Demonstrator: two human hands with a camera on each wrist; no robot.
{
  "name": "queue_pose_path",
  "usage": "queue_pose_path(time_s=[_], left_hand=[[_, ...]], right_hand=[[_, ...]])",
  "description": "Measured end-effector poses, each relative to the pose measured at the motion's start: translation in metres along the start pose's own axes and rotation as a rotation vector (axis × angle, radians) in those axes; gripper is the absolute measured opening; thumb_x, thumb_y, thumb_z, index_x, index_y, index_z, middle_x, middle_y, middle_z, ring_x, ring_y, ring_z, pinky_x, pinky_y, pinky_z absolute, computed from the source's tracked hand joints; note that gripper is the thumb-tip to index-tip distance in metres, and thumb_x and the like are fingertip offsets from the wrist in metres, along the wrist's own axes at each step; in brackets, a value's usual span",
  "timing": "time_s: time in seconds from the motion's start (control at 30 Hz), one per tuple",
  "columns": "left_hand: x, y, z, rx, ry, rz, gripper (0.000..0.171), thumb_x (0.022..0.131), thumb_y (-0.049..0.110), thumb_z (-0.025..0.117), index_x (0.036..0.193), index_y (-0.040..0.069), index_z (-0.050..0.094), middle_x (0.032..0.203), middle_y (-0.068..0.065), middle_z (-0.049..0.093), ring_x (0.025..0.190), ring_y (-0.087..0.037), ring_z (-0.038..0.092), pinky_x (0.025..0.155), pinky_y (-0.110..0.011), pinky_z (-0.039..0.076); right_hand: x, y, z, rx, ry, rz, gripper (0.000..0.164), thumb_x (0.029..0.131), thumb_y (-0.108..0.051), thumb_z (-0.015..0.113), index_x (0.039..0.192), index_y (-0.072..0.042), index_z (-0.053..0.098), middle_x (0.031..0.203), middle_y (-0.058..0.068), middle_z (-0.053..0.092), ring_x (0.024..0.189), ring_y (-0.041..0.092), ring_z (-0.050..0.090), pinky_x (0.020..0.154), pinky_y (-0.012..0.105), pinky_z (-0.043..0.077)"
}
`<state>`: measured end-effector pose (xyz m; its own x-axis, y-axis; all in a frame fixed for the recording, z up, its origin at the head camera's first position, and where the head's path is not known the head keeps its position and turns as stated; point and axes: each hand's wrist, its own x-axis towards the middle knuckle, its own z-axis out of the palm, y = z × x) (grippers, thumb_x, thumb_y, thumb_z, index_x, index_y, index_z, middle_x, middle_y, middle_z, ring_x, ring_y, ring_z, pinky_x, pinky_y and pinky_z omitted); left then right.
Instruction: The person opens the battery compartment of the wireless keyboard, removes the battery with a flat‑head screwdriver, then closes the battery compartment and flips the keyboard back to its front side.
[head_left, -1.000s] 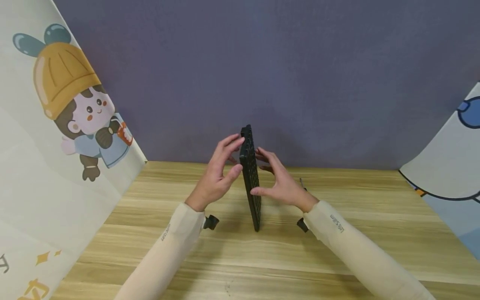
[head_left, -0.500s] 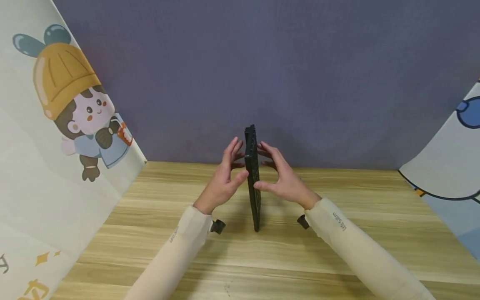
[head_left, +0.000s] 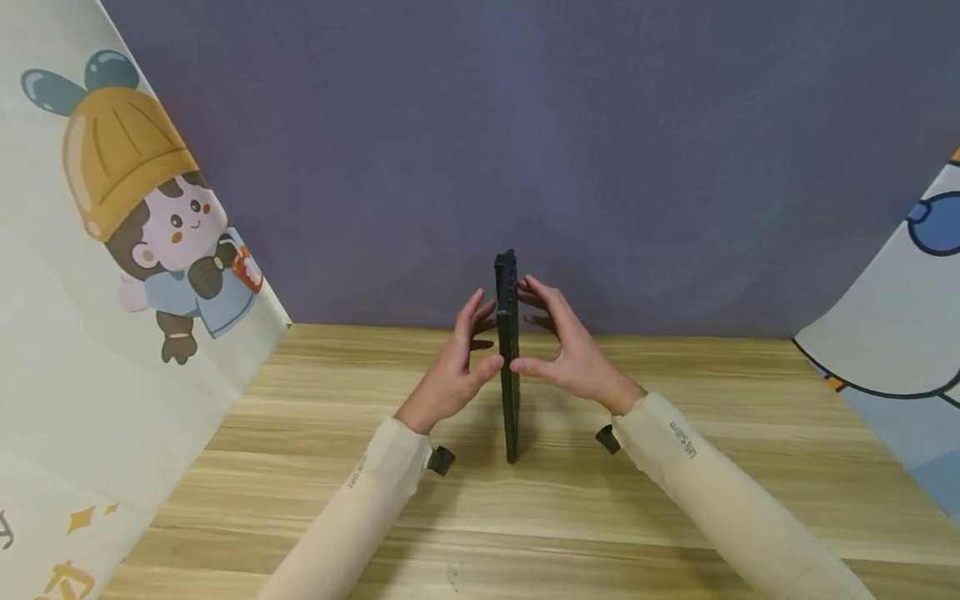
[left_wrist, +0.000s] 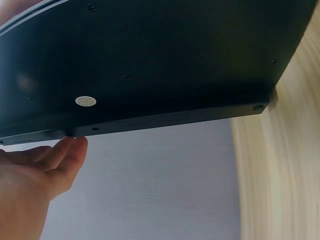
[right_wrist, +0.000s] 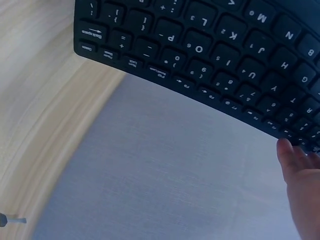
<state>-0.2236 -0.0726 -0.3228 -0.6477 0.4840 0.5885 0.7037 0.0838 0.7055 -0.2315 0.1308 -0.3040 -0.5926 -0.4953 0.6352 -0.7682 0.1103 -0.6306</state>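
Note:
A black keyboard [head_left: 509, 358] stands upright on one short end on the table, edge toward the head camera. Its smooth back [left_wrist: 150, 70], with small screws and an oval sticker, fills much of the left wrist view; its keys [right_wrist: 200, 55] show in the right wrist view. My left hand [head_left: 450, 371] is at its left side, thumb by the near edge, fingertips against the far edge in the left wrist view. On the right, my right hand [head_left: 573, 354] is spread beside the keys, a fingertip at the long edge. Neither hand is wrapped round it.
The wood-grain table [head_left: 675, 500] meets a grey-blue wall [head_left: 600, 125] behind the keyboard. A small tool with a thin metal shaft [right_wrist: 15, 220] lies at the lower left in the right wrist view. A cartoon-printed panel [head_left: 45, 375] stands at the left, another at the right.
The keyboard's upper end has swung slightly right, bringing it closer to vertical. My left hand has moved right along with it; my right hand has shifted only a little.

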Motion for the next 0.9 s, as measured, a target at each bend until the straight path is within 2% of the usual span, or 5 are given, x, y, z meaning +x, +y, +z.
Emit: queue_pose_path(time_s=[0.3, 0.47, 0.57, 0.7, 0.9], left_hand=[[0.000, -0.005, 0.004, -0.014, -0.032, -0.026, 0.095, 0.091, 0.061, 0.043, 0.150, -0.001, 0.002, 0.149, -0.027, 0.021, 0.131, -0.036, 0.032, 0.097, -0.056, 0.035], [-0.001, -0.008, 0.006, 0.011, -0.042, -0.031, 0.096, 0.090, 0.064, 0.041, 0.150, -0.001, 0.003, 0.149, -0.026, 0.023, 0.132, -0.034, 0.032, 0.098, -0.052, 0.036], [-0.001, -0.022, 0.008, 0.032, -0.042, -0.025, 0.096, 0.089, 0.065, 0.041, 0.151, 0.002, 0.004, 0.150, -0.023, 0.023, 0.133, -0.032, 0.032, 0.099, -0.051, 0.035], [-0.001, -0.043, 0.012, 0.054, -0.056, -0.041, 0.095, 0.086, 0.070, 0.042, 0.152, 0.013, 0.004, 0.153, -0.011, 0.021, 0.136, -0.023, 0.028, 0.102, -0.046, 0.034], [-0.002, -0.051, 0.014, 0.055, -0.091, -0.054, 0.092, 0.085, 0.070, 0.044, 0.153, 0.022, 0.003, 0.154, -0.001, 0.020, 0.136, -0.016, 0.026, 0.103, -0.045, 0.032]], right_hand=[[0.003, -0.004, -0.004, -0.025, 0.014, -0.041, 0.093, 0.082, -0.030, 0.074, 0.149, 0.000, 0.016, 0.147, 0.021, 0.024, 0.132, 0.039, 0.030, 0.100, 0.054, 0.033], [0.003, -0.006, -0.005, -0.016, 0.021, -0.051, 0.095, 0.082, -0.034, 0.073, 0.149, 0.001, 0.017, 0.147, 0.020, 0.024, 0.132, 0.038, 0.030, 0.100, 0.054, 0.033], [0.004, -0.007, -0.007, -0.011, 0.025, -0.058, 0.096, 0.081, -0.036, 0.073, 0.148, 0.003, 0.017, 0.146, 0.021, 0.024, 0.132, 0.038, 0.030, 0.100, 0.054, 0.033], [0.005, -0.008, -0.009, -0.012, 0.031, -0.073, 0.097, 0.080, -0.036, 0.073, 0.147, 0.005, 0.017, 0.145, 0.025, 0.024, 0.131, 0.041, 0.029, 0.099, 0.056, 0.032], [0.007, -0.011, -0.012, -0.016, 0.036, -0.076, 0.097, 0.081, -0.040, 0.072, 0.148, 0.004, 0.017, 0.145, 0.026, 0.023, 0.130, 0.044, 0.029, 0.099, 0.058, 0.032]])
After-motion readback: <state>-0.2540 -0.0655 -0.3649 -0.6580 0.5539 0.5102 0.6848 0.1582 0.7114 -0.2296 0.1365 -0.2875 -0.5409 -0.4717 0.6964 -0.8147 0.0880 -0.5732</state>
